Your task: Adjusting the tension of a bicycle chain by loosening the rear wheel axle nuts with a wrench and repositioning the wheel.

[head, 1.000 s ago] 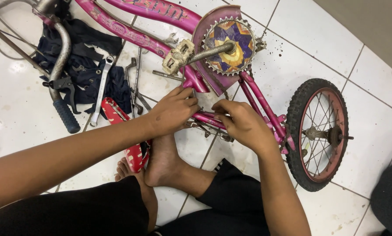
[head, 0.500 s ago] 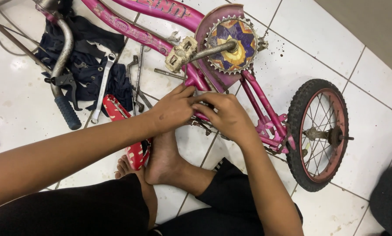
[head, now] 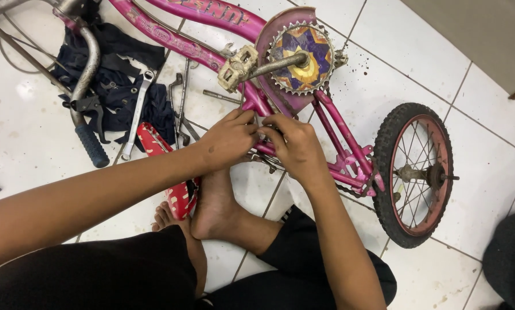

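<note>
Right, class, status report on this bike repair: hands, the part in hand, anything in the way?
Left hand and right hand both on pink frame near chain. What fingers grip is hidden. Bare foot beneath, wrench lying beside.

Bicycle frame (head: 200, 54) lying on floor (head: 487, 189). Both hands, left (head: 228, 140) and right (head: 294, 146), meet on frame below chainring (head: 301, 57). Rear wheel (head: 415, 172) right of hands. Wrench (head: 138, 112) on cloth (head: 119, 95) left. Bare foot (head: 214, 206) beneath hands.
</note>
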